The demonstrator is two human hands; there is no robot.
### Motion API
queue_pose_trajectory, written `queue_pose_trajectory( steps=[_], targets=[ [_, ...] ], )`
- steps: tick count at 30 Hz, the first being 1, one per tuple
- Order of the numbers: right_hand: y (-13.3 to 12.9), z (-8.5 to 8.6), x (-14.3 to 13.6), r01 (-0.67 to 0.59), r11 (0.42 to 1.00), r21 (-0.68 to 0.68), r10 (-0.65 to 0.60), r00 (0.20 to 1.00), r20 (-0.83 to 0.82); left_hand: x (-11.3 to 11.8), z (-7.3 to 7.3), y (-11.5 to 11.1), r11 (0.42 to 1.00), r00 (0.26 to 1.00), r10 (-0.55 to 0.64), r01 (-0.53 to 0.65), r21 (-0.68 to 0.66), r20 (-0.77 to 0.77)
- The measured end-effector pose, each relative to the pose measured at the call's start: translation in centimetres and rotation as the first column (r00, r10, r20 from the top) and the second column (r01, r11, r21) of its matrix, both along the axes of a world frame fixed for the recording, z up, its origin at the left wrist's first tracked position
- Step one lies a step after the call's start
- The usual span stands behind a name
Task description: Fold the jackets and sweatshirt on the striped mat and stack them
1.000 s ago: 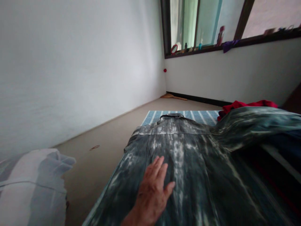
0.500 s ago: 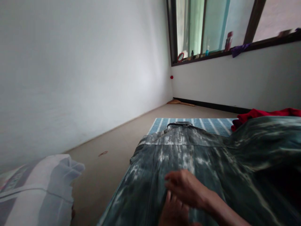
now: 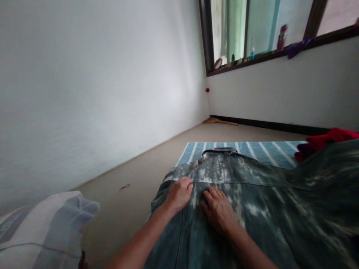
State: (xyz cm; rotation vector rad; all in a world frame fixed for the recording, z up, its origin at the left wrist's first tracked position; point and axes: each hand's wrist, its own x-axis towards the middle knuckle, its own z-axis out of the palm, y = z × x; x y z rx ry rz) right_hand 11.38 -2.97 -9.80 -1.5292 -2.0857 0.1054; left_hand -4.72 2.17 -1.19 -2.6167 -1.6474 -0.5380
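A dark green-grey denim jacket (image 3: 252, 209) with pale mottled streaks lies spread out, its collar at the far end. My left hand (image 3: 179, 193) rests on its upper part, just below the pale seam, with fingers curled in against the cloth. To the right of it, my right hand (image 3: 220, 209) lies on the jacket with fingers stretched out and a little apart. A narrow strip of fabric shows between the two hands. Under the jacket is a blue-and-white striped mat (image 3: 269, 151).
A pale grey-and-white fabric bundle (image 3: 47, 228) with a cord across it sits at lower left. Red cloth (image 3: 333, 138) lies at right. A broom (image 3: 218, 121) rests by the far wall. Small bottles and a round mirror (image 3: 218, 64) line the window sill.
The hands, close together and overlapping near the lower edge before, are now apart and farther up the jacket. The view has shifted slightly left.
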Motion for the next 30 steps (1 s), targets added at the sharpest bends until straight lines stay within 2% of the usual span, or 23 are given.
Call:
queue_pose_trajectory(
  steps=[3, 5, 7, 10, 14, 23, 30],
  targets=[
    [0.1, 0.0, -0.2, 0.021, 1.0, 0.014, -0.021, 1.0, 0.005, 0.7, -0.5, 7.2, 0.987, 0.977, 0.142, -0.151, -0.047, -0.158],
    [0.1, -0.1, -0.3, 0.038, 0.999, 0.018, -0.038, 0.999, 0.003, 1.2, -1.1, 10.6, 0.968, 0.946, 0.216, -0.24, -0.073, -0.242],
    [0.1, -0.2, -0.4, 0.047, 0.999, 0.023, -0.047, 0.999, 0.001, 1.5, -1.5, 13.1, 0.943, 0.912, 0.259, -0.31, -0.119, -0.318],
    [0.1, -0.2, -0.5, 0.049, 0.998, 0.031, -0.05, 0.999, 0.014, 1.3, -1.4, 15.6, 0.911, 0.881, 0.259, -0.359, -0.202, -0.397],
    [0.1, 0.0, -0.5, 0.05, 0.998, 0.028, -0.051, 0.998, 0.023, 0.3, -0.9, 17.2, 0.917, 0.882, 0.216, -0.331, -0.223, -0.419],
    [0.2, 0.1, -0.6, 0.042, 0.999, 0.028, -0.041, 0.999, -0.022, -0.4, 0.2, 17.6, 0.932, 0.885, 0.219, -0.315, -0.181, -0.412],
    [0.2, 0.2, -0.5, 0.051, 0.998, 0.031, -0.05, 0.999, -0.02, 0.1, -0.6, 17.2, 0.918, 0.872, 0.23, -0.342, -0.2, -0.433]
  ],
)
